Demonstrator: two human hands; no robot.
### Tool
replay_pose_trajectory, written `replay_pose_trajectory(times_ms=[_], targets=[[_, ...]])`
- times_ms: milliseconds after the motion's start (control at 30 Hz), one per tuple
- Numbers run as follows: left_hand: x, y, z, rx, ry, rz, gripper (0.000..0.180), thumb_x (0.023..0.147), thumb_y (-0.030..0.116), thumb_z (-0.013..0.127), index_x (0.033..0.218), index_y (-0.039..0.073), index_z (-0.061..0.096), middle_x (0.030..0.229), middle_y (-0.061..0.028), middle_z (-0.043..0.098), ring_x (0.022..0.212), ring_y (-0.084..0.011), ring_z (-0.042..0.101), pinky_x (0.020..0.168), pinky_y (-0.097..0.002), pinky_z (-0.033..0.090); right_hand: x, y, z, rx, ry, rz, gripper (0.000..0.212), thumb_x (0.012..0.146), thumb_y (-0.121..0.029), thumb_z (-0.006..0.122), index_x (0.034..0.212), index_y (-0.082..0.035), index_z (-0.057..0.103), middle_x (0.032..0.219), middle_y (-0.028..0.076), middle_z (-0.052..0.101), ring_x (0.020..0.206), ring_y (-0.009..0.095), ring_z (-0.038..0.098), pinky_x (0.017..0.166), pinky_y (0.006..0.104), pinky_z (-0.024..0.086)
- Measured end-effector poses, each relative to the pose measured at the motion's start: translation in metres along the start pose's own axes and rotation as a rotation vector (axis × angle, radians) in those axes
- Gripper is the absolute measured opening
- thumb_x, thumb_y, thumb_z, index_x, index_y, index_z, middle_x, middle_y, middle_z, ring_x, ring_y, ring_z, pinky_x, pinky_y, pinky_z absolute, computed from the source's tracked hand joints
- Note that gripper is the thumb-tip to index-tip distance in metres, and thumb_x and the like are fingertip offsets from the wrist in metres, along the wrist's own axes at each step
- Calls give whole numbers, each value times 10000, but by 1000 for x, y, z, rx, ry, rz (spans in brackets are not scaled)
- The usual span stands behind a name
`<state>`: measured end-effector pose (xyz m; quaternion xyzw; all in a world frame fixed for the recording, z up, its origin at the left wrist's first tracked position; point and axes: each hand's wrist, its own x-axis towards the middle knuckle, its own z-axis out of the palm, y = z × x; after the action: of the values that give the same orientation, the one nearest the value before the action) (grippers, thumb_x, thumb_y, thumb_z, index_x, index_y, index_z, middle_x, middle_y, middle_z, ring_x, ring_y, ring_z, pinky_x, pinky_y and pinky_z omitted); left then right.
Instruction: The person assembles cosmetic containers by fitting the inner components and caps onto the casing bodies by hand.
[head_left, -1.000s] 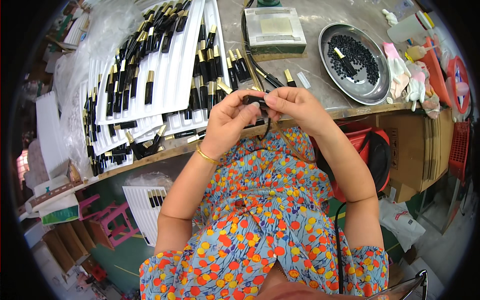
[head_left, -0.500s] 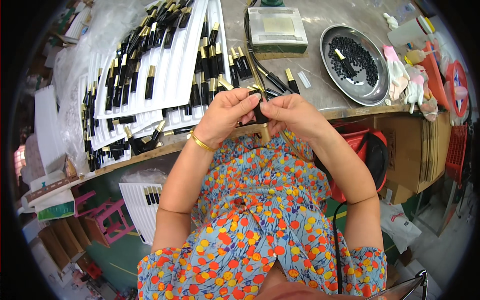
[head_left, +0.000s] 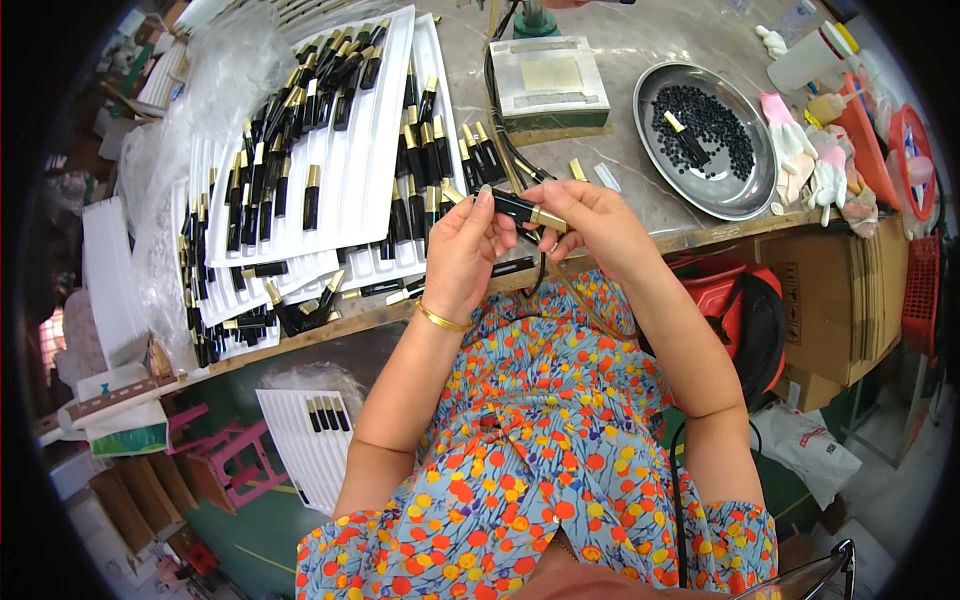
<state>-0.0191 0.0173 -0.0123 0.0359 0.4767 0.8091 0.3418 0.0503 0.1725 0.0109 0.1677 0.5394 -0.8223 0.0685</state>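
Observation:
A black cosmetic tube with a gold end (head_left: 514, 206) lies nearly level between my two hands above the table's near edge. My left hand (head_left: 466, 250) pinches its black end between thumb and fingers. At the gold end, my right hand (head_left: 596, 222) is closed round it with thumb and fingertips. More black tubes with gold ends lie on the table just beyond my hands. To the left, a stack of white ribbed trays (head_left: 345, 170) carries many such tubes, some in rows and some heaped.
A steel dish (head_left: 650, 160) of small black pieces, with one tube on top, stands at the right. Behind my hands is a metal block (head_left: 552, 75) with cables beside it. Gloves (head_left: 795, 150) and red baskets fill the far right. Another tray (head_left: 300, 430) stands below the table edge.
The tube has swung from upright, gold end down, to nearly level with its gold end to the right. My left hand has dropped slightly and turned palm up.

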Motion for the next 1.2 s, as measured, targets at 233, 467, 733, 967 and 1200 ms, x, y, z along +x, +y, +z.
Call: replay_pose_trajectory(times_ms=[233, 467, 733, 967, 1200], targets=[[-2, 12, -1, -210, -147, -194, 283, 913, 258, 450, 916, 3, 573, 747, -68, 617, 614, -121, 569, 536, -205, 444, -4, -5, -4, -250, -28, -194, 270, 819, -146, 597, 1043, 3, 569, 841, 29, 602, 673, 60, 544, 581, 192, 455], [3, -6, -12, -497, -276, -455, 287, 916, 198, 418, 1021, -47, 525, 802, -85, 594, 633, -134, 534, 555, -212, 447, -4, -23, -8, -742, 245, -882, 218, 829, -184, 577, 971, -19, 596, 876, 36, 601, 704, 119, 551, 827, 303, 417], [3, -19, -11, -601, -228, -273, 308, 916, 197, 432, 1104, -44, 473, 849, -71, 543, 713, -137, 472, 601, -221, 400, -88, -80, 41, 338, -1062, -1100, 530, 878, -432, 444, 530, -36, 489, 567, 92, 501, 496, 216, 477, 702, 431, 458], [0, -28, -16, -519, -211, -153, 281, 918, 177, 436, 1092, -36, 495, 899, -81, 570, 796, -147, 549, 726, -245, 466, -114, -62, 68, 582, -952, -1129, 511, 871, -375, 493, 500, -24, 482, 542, 73, 484, 485, 210, 472, 710, 396, 507], [-1, -24, -15, -475, -136, -140, 261, 918, 185, 436, 1049, -29, 509, 908, -104, 585, 800, -159, 589, 688, -225, 511, -115, -70, 68, 542, -1126, -1015, 585, 900, -438, 397, 546, 16, 500, 582, 135, 521, 530, 233, 525, 670, 373, 481]])
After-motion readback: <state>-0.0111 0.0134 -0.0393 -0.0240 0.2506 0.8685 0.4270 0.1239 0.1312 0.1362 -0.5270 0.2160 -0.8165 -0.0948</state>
